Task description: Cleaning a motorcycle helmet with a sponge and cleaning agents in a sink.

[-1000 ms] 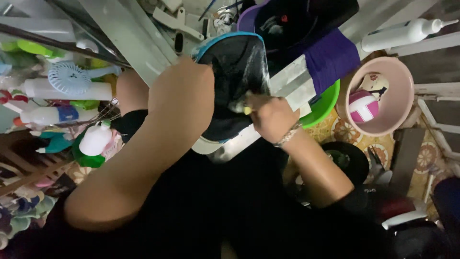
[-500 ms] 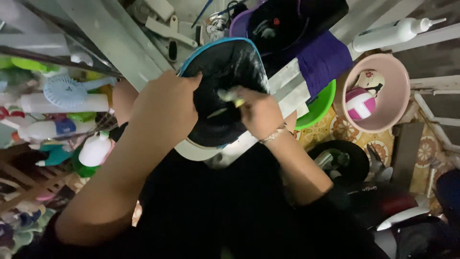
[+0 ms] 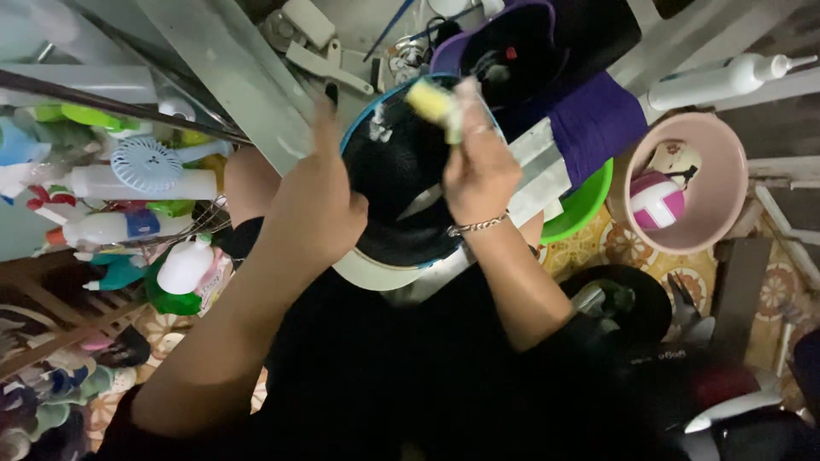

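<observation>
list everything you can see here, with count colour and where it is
cap: 1, black with blue edge and pale brim, centre, gripped by the left hand
sponge: 1, yellow, on the cap's upper edge, in the right hand
basin: 1, pink, right, with a pink and white ball inside
bowl: 1, green, right of the cap
cloth: 1, purple, upper right
bottle: 1, white, top right
handheld fan: 1, pale blue, left
bracelet: 1, silver, right wrist
left hand: holds the cap
right hand: pinches the sponge
</observation>
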